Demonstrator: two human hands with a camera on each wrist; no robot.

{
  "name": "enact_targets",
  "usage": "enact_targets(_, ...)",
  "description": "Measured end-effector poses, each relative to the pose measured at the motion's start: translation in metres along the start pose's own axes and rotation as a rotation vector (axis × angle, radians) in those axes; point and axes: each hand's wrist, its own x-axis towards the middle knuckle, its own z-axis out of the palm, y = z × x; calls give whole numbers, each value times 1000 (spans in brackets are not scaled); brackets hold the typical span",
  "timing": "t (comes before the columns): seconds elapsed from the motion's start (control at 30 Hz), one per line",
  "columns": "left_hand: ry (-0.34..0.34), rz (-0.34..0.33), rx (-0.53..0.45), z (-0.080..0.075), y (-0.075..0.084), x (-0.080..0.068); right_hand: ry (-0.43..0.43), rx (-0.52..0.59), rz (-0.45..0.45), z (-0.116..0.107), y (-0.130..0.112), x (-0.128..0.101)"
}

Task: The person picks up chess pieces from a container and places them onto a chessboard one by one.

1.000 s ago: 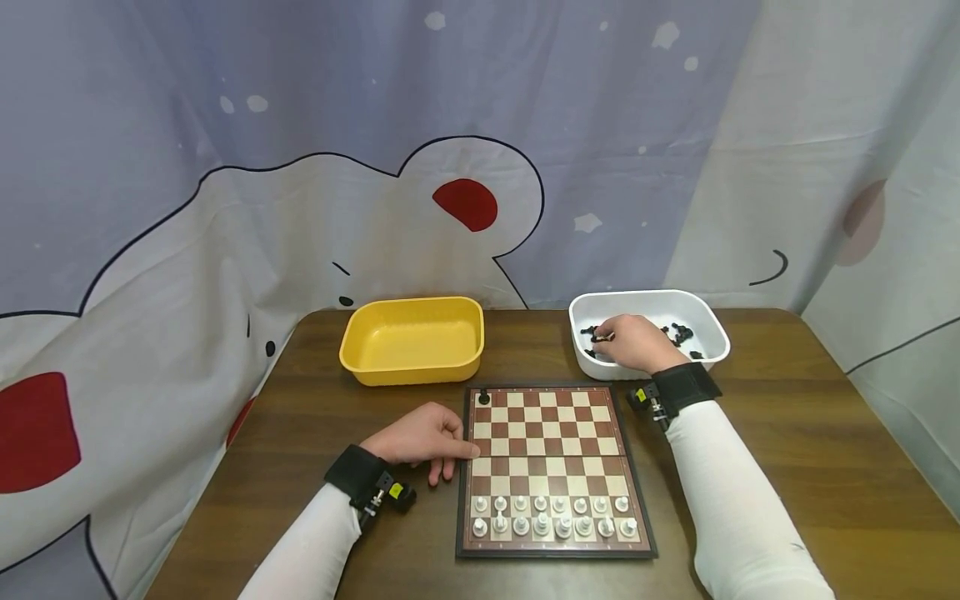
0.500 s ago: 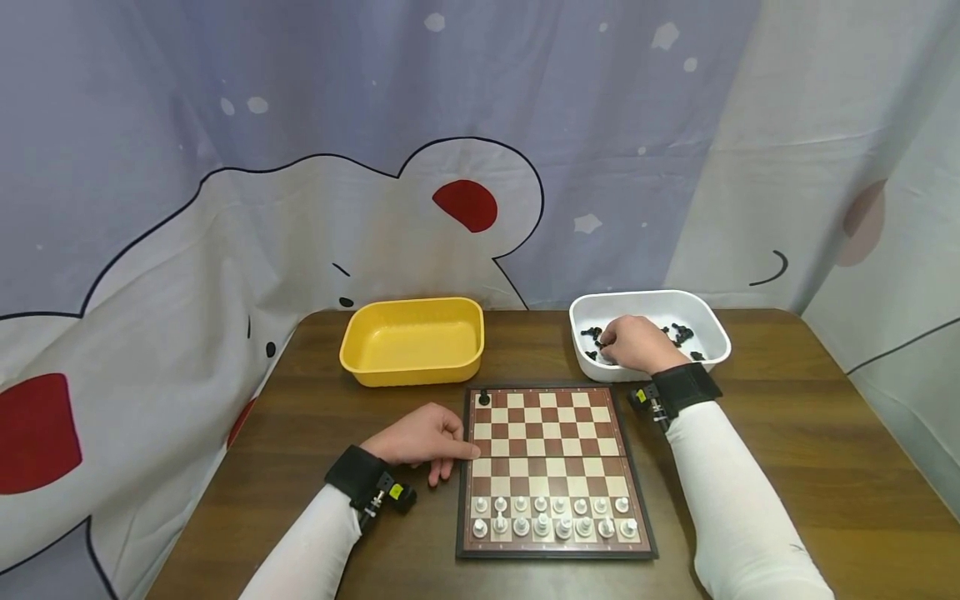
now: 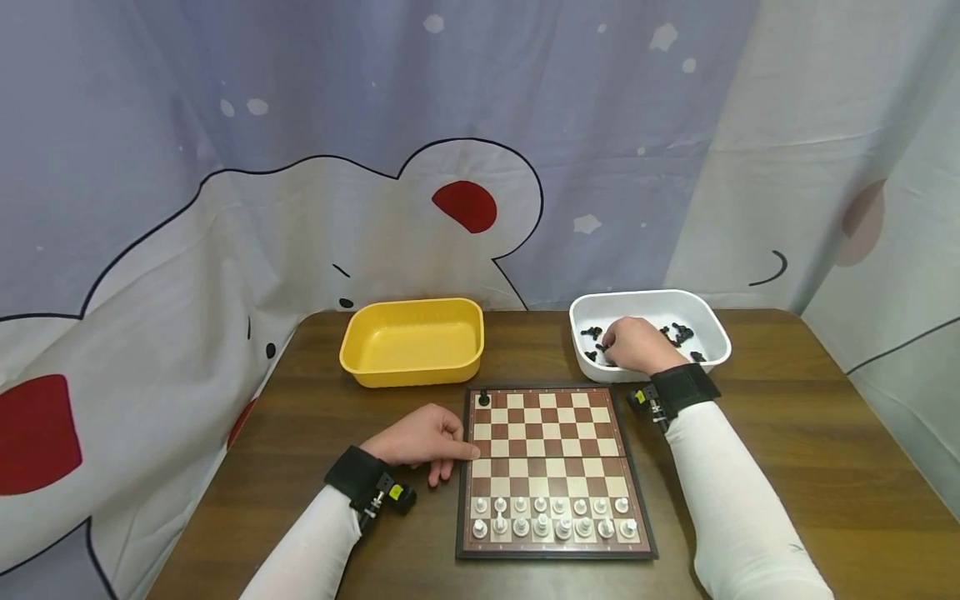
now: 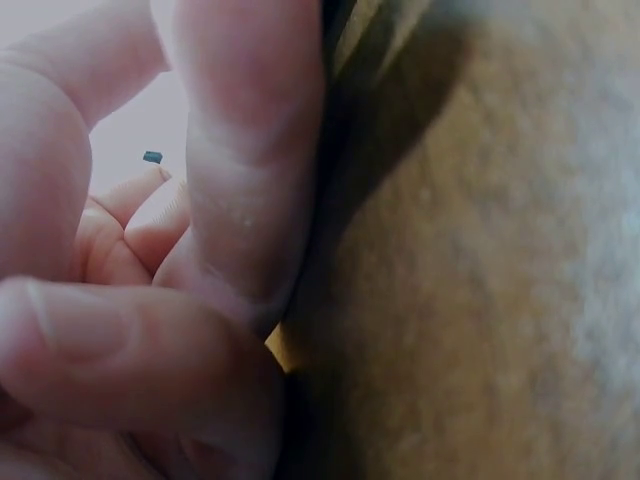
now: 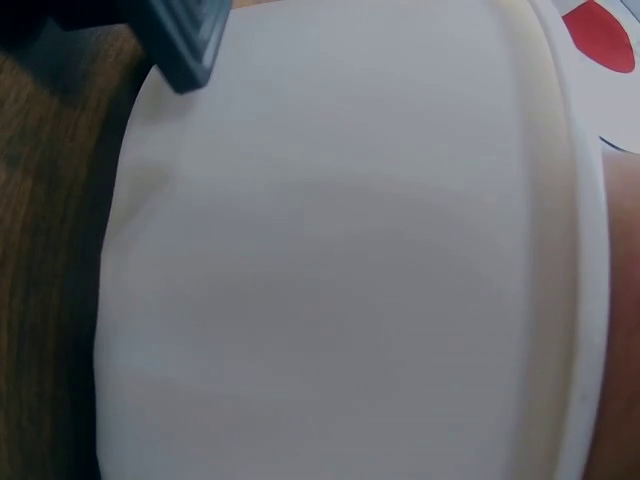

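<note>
In the head view my left hand (image 3: 420, 437) rests at the left edge of the chessboard (image 3: 547, 467), one digit lying over its frame and the other fingers loosely bent beside it. My right hand (image 3: 637, 343) reaches down into the white bin (image 3: 712, 354), fingertips pointing in among black chess pieces (image 3: 681, 333); I cannot tell whether it grips one. One black chess piece (image 3: 483, 398) stands on the far left corner square. White chess pieces (image 3: 542, 525) fill the two near rows. The right wrist view shows mostly the bin's outer wall (image 5: 340, 250).
A yellow bin (image 3: 412, 342) stands behind the board to the left, level with the white one. Both are on a brown wooden table (image 3: 787, 433). A patterned curtain (image 3: 300, 233) hangs right behind the table's back edge.
The right hand's fingers have shifted slightly to the right and lower in the white bin, showing more black pieces at its left end. The left hand and the board have stayed put.
</note>
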Motion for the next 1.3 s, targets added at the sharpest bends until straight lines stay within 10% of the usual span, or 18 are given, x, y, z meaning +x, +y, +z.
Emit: enact_targets(1.3,13,-2,-2,0,1,-1,115,42,-122,-3,4,0)
